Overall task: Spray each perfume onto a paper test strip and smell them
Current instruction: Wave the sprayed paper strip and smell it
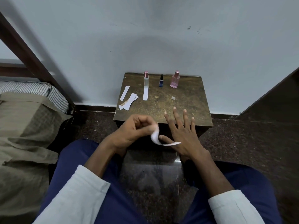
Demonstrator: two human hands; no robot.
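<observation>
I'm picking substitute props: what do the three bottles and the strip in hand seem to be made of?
The clear bottle, blue bottle and pink bottle look like glossy glass, possibly plastic: light passes through the clear and pink ones. Two caps look like pink metallic, the blue's black. The strip pinched by the left hand looks like thin matte paper, since it curls limply.

strip: a curled strip pinched by left hand
right hand: fingers spread, just beside strip
bottles: three, far edge of desk
</observation>
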